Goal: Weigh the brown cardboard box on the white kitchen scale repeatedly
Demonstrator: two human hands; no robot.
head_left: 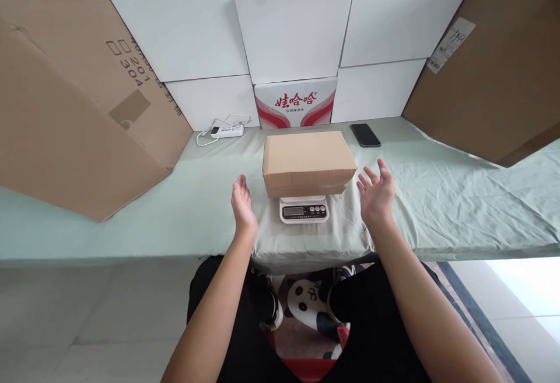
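Note:
A closed brown cardboard box point(308, 161) rests on a small white kitchen scale point(304, 210) in the middle of the cloth-covered table point(459, 196). My left hand point(242, 206) is held open just left of the box, fingers up, palm turned toward it, not touching it. On the other side my right hand point(377, 193) hovers with its fingers spread, a little apart from the box's right edge. Neither hand holds anything. The scale's display and buttons face me below the box's front.
A black phone point(364, 135) lies behind the box to the right. A white power strip with cord point(226, 131) lies back left. White boxes point(294, 32) and a red-and-white carton point(296, 103) line the back. Large brown cardboard sheets point(65, 114) lean at both sides.

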